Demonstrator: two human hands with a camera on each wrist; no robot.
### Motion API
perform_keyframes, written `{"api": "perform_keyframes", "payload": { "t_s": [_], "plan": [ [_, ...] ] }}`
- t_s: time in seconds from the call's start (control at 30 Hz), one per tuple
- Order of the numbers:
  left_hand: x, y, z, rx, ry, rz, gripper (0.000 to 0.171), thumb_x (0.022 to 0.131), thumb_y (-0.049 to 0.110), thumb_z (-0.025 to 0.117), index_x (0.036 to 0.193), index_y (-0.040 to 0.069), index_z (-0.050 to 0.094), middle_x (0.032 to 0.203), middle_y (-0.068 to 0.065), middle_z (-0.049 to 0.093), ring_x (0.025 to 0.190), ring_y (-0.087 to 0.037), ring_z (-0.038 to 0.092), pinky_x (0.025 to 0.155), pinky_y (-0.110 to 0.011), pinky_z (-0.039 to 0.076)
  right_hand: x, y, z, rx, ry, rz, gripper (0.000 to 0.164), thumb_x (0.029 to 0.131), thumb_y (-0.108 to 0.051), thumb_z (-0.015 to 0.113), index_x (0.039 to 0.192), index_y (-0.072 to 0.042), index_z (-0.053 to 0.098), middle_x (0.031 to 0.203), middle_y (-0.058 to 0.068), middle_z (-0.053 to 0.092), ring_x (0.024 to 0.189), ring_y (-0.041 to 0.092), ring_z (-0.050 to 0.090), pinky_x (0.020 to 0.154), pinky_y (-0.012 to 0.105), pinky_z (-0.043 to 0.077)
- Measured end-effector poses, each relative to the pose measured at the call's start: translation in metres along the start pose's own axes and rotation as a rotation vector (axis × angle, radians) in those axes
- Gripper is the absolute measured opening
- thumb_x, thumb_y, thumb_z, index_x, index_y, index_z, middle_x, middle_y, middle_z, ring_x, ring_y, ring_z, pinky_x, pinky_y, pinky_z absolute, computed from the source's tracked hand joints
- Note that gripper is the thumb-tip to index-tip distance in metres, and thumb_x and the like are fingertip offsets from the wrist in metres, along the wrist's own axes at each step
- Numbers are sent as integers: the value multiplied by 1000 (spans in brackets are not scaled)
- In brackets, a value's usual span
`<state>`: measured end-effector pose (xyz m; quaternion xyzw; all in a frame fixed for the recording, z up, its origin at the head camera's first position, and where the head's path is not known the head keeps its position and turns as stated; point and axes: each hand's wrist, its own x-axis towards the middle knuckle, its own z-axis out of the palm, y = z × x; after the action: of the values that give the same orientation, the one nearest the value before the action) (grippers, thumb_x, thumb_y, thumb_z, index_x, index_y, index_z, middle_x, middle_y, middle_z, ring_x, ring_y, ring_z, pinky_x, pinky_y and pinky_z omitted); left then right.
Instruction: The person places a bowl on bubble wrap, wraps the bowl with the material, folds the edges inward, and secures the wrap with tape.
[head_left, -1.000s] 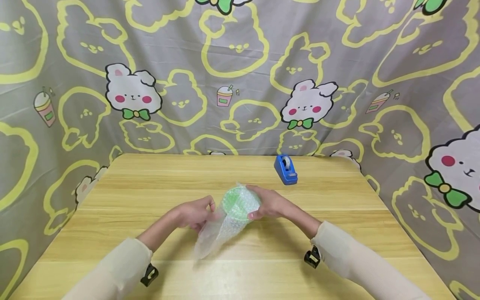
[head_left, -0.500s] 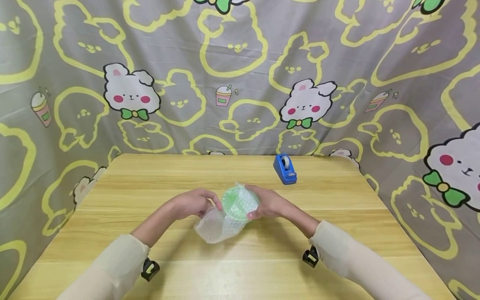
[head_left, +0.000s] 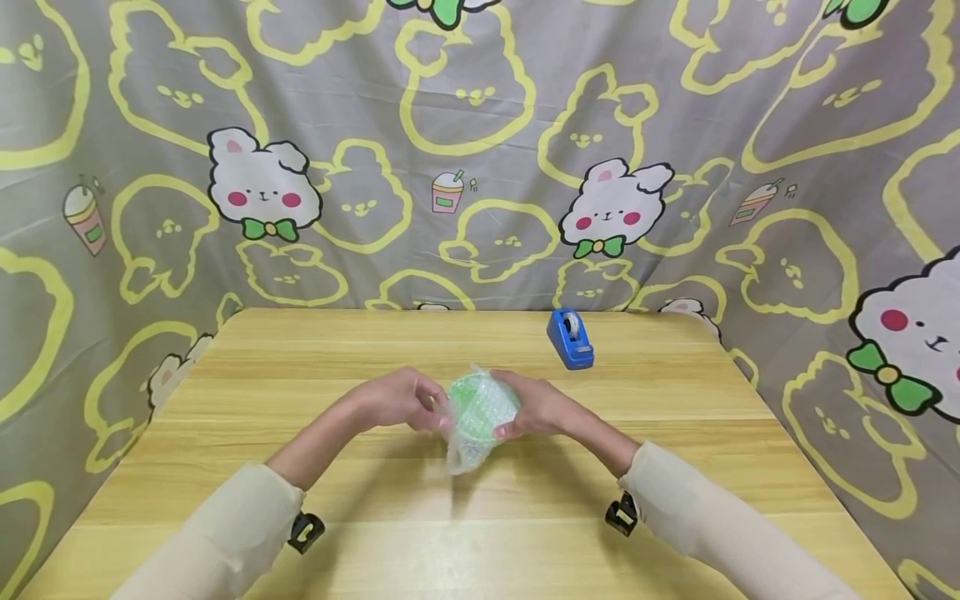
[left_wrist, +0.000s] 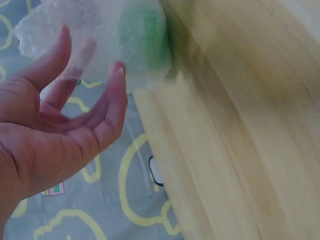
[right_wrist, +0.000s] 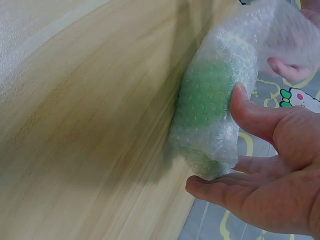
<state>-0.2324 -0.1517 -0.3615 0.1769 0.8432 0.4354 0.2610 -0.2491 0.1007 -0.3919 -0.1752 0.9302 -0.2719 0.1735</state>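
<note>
A green round-ended object (right_wrist: 205, 97) sits inside clear bubble wrap (right_wrist: 232, 42); the wrap blurs its kind. My right hand (head_left: 542, 406) grips this bundle from the right, thumb on the near side and fingers round the far side and bottom. At the bundle's left, my left hand (head_left: 405, 402) pinches the loose end of the bubble wrap. In the left wrist view, the left hand's thumb lies in front of the plastic and another finger shows through it. The loose end hangs below the green round face in the head view.
A blue tape dispenser (head_left: 572, 339) with a roll of clear tape stands at the back right of the wooden table (head_left: 285, 358). Behind the table hangs a grey curtain (head_left: 360, 108) printed with cartoon animals. Each wrist carries a small black mount.
My left hand has moved up and slightly right, folding the loose bubble wrap from the lower left in toward the bundle. The right hand keeps its grip in nearly the same place.
</note>
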Motion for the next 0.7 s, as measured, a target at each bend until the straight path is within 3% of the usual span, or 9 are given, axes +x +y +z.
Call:
{"api": "perform_keyframes", "payload": {
  "t_s": [0.13,0.27,0.53,0.7],
  "plan": [
    [5,6,4,38,93,-33,17,92,25,76,97,9,80,104,-5,76,99,-23,70,86,-42,58,0,1,0,19,7,-9,96,77,-20,89,158,-13,37,149,22,52,132,42,52,109,57,43],
    [12,7,10,97,189,-38,14,90,26,77,92,12,81,102,-2,77,101,-19,67,89,-43,55,0,1,-1,28,-1,-11,96,77,-19,89,157,-13,37,149,21,53,130,39,54,108,57,44],
    [36,5,22,137,315,-17,14,90,24,78,85,10,79,80,1,72,77,-15,56,66,-26,46,-1,0,-2,15,10,-17,92,75,-13,91,153,-9,43,141,18,59,122,35,59,104,52,48],
    [47,3,29,126,385,-33,14,88,22,80,79,11,77,86,-1,72,79,-16,56,65,-25,45,-1,0,0,27,34,-37,88,70,-9,92,148,-8,49,133,14,65,115,31,61,101,48,50]
  ]
}}
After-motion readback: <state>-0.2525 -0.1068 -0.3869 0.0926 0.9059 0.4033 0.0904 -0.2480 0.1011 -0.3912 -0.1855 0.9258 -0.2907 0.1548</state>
